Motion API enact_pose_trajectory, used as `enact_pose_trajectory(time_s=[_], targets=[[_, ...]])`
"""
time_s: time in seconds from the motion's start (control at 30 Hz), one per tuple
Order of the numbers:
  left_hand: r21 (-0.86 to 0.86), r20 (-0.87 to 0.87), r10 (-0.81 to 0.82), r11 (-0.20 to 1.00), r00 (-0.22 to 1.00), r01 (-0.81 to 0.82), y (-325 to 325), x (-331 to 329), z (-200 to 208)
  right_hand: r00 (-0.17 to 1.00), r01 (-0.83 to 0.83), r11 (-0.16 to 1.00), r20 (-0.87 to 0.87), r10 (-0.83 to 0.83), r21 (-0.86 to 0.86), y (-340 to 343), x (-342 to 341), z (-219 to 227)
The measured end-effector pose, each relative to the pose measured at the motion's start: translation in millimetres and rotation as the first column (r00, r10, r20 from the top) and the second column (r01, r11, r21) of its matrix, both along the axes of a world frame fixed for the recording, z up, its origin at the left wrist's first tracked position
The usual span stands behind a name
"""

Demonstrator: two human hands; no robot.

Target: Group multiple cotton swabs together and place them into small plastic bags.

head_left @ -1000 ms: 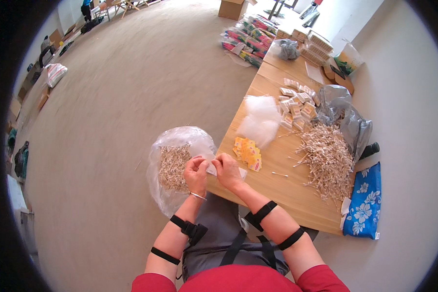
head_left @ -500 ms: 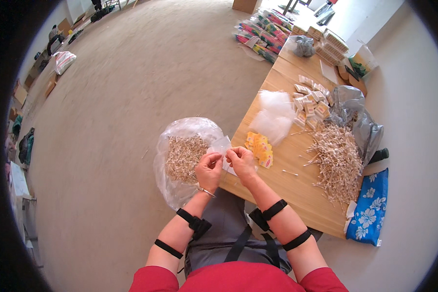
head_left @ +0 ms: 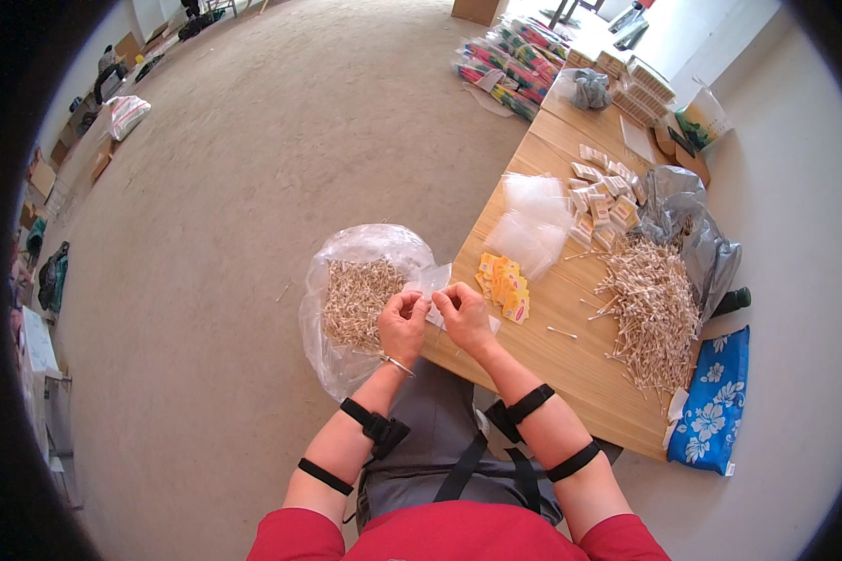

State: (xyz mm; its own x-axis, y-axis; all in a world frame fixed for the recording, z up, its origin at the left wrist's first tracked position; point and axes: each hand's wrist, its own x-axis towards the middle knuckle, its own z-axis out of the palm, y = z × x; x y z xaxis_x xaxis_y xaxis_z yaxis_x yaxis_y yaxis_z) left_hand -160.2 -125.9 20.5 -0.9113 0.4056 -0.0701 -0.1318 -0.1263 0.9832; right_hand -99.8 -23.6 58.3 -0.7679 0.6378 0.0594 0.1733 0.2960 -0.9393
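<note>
My left hand (head_left: 402, 323) and my right hand (head_left: 464, 318) meet at the table's near left corner, fingertips pinched close together. Between and just beyond them shows a small clear plastic bag (head_left: 434, 278); both hands appear to grip its edge, though the fingers hide the exact hold. Left of my hands, a large clear plastic sack (head_left: 324, 363) is full of loose cotton swabs (head_left: 357, 301). Yellow printed cards (head_left: 503, 285) lie fanned to the right of my right hand. Beyond the cards are flat clear bags (head_left: 531, 224) in a stack.
On the wooden table (head_left: 533, 374) are a heap of cotton swabs (head_left: 650, 313), one stray swab (head_left: 561, 332), several filled packets (head_left: 608, 201), a grey plastic bag (head_left: 706, 252) and a blue floral pouch (head_left: 711, 402). Colourful wrapped bundles (head_left: 510, 61) lie on the floor beyond.
My hands stay together, and the fingertips have drawn slightly closer. The whole view has shifted a little; the things on the table lie as before.
</note>
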Motion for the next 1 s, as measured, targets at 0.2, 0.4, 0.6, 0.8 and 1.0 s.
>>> enact_pose_trajectory(time_s=[0.2, 0.4, 0.6, 0.8, 1.0], targets=[[0.044, -0.075, 0.103, 0.994, 0.992, -0.099, 6, 1, 5, 1.0, 0.0, 0.965, 0.011, -0.003, 0.263, -8, 5, 2], [-0.132, -0.543, 0.135, 0.961, 0.828, -0.244, 3, 8, 22, 0.993, 0.078, 0.968, 0.063, -0.095, 0.24, -8, 2, 4], [-0.056, -0.153, 0.246, 0.965, 0.957, -0.257, 1, 2, 10, 0.998, -0.018, 0.975, 0.068, 0.003, 0.221, -7, 0, 6], [-0.099, -0.155, 0.16, 0.979, 0.975, -0.177, -1, -2, 3, 0.992, 0.079, 0.947, 0.066, -0.104, 0.311, -14, -6, 10], [-0.386, -0.339, 0.058, 0.902, 0.939, -0.195, -9, -16, -5, 0.996, -0.072, 0.937, -0.032, 0.088, 0.341, -12, -19, 4]])
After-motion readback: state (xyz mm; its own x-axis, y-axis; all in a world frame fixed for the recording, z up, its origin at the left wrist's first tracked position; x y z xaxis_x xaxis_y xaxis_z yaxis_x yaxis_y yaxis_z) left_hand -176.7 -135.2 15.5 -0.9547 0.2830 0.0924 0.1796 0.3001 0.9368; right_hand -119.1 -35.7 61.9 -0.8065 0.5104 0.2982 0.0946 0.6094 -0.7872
